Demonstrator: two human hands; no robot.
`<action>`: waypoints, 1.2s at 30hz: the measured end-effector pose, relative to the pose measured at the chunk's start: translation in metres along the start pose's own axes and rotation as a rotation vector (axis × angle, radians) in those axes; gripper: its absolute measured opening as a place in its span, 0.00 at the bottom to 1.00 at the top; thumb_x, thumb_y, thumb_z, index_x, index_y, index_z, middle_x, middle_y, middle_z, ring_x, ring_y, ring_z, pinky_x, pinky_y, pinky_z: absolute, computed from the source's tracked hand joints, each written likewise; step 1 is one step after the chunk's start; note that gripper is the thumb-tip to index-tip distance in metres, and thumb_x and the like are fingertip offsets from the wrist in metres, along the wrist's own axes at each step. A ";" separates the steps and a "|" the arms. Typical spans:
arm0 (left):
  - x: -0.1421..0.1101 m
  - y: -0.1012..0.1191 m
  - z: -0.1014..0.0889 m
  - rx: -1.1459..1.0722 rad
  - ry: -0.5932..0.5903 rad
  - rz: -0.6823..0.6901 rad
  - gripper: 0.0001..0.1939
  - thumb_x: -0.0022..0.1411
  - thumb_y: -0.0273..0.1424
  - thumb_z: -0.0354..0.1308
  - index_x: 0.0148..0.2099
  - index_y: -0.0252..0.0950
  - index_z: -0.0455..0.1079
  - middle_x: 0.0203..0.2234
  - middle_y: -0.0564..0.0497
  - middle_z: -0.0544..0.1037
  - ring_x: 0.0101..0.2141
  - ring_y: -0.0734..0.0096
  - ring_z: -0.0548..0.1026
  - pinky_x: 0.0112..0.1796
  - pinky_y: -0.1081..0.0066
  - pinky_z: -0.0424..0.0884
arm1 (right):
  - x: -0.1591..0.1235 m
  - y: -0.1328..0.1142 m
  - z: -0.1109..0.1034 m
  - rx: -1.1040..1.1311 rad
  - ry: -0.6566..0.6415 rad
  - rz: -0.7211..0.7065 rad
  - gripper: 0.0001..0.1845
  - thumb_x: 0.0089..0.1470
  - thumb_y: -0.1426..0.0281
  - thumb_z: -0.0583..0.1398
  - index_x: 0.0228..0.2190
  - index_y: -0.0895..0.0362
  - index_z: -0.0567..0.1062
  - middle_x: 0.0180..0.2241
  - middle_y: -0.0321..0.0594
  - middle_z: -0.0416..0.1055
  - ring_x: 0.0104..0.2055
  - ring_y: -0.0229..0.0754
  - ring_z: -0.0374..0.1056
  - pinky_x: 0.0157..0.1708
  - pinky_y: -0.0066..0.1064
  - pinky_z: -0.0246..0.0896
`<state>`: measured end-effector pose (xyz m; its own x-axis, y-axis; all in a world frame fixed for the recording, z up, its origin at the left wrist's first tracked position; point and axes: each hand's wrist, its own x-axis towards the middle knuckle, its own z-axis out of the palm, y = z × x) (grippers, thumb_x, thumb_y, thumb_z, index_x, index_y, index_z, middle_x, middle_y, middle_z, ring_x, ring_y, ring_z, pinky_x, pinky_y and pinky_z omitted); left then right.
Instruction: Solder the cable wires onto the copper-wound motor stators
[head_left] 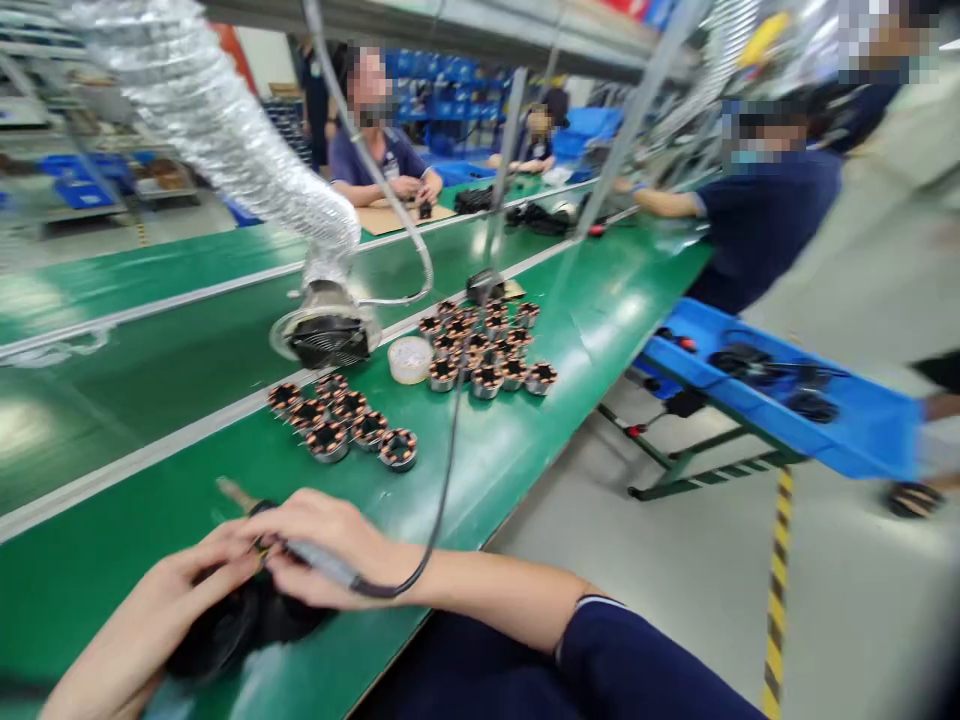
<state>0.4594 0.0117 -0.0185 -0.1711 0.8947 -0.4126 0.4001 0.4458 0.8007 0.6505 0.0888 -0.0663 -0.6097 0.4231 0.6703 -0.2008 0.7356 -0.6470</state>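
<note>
Navy sleeve (637,650) fills the bottom of my head view, with the right forearm running out of it to the left. At its end my right hand (337,535) is closed around a grey handle (324,562), whose black cable (450,455) curves up past the parts on the green bench (465,490). My left hand (172,590) meets it, thumb and fingertips pinched on a small yellowish piece (262,549), too blurred for me to name. Black part (217,635) lies under both hands, near the bench edge.

Beyond them I have two groups of copper-wound rings: the smaller group (328,438) ahead of the hands, the larger group (487,375) farther up the bench. A roll of tape (410,359) lies flat between the groups, and a black fan (330,340) sits at the mouth of the silver duct (255,150), left of the tape.

Across the bench a person (379,160) handles a small dark part; at right, another person (776,210) reaches over the bench, near a blue tray (862,425) holding black items.
</note>
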 end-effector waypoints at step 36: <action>-0.022 0.014 0.018 -0.031 0.084 0.162 0.10 0.57 0.36 0.67 0.28 0.36 0.79 0.46 0.47 0.79 0.47 0.61 0.75 0.55 0.58 0.65 | -0.053 -0.018 -0.019 -0.157 0.495 0.037 0.08 0.63 0.72 0.59 0.35 0.53 0.79 0.25 0.34 0.75 0.22 0.39 0.70 0.25 0.32 0.69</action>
<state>0.4854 -0.0019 -0.0063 -0.1823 0.9534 -0.2404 0.4012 0.2954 0.8671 0.7008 0.0631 -0.0831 -0.1708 0.6224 0.7639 -0.0456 0.7694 -0.6371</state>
